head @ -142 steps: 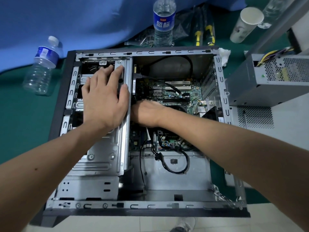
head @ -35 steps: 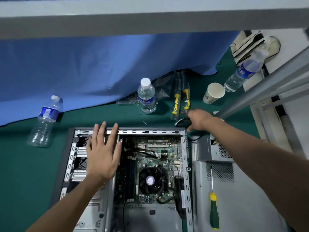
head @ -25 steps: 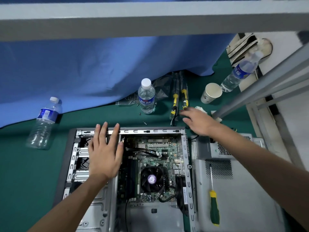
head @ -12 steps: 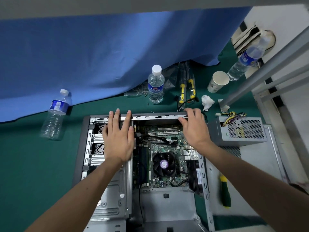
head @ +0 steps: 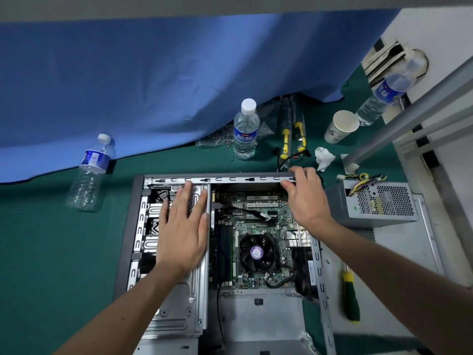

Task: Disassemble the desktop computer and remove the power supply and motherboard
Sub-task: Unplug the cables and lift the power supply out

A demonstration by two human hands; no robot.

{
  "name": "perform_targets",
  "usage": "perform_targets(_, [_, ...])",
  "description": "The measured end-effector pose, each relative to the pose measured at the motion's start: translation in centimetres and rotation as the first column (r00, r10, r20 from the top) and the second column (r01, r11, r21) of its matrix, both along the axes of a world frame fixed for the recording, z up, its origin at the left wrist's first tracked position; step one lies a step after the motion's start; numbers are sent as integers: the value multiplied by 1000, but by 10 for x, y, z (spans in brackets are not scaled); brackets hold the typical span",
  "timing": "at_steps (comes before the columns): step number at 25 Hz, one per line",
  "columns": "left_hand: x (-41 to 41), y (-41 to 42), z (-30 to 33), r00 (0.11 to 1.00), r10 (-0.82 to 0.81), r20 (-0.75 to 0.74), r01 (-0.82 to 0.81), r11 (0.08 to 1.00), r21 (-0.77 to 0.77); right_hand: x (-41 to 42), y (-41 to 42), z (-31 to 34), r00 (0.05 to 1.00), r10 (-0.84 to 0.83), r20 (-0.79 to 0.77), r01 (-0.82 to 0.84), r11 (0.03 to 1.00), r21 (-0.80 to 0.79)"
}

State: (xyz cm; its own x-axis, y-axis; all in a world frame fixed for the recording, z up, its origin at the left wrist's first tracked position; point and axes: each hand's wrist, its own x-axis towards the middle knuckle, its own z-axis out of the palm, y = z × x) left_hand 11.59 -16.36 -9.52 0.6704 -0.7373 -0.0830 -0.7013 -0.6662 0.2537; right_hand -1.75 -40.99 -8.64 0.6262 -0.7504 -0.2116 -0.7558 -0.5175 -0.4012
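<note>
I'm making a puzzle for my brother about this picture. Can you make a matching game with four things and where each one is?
Things:
1. power supply
2. paper cup
3. green-handled screwdriver
4. left hand

Places:
A. flat on the metal drive cage
B. out of the case, to its right
C. on the grey side panel
D. tipped over on the green mat

Pairs: 1-B, 2-D, 3-C, 4-A

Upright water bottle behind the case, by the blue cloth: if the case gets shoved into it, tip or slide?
The water bottle probably tips: it is tall, narrow and stands on a small base. It looks mostly full, so it may resist a light nudge. Its cap appears on, so a fall would likely mean rolling on the green mat, not spilling.
</note>
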Motion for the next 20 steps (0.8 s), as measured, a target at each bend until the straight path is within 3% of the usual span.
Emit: perform_targets(20, [2,2,-5,993,4,119,-2,1000,-22,-3,-1,-8,997,17,70,-16,1000,-24])
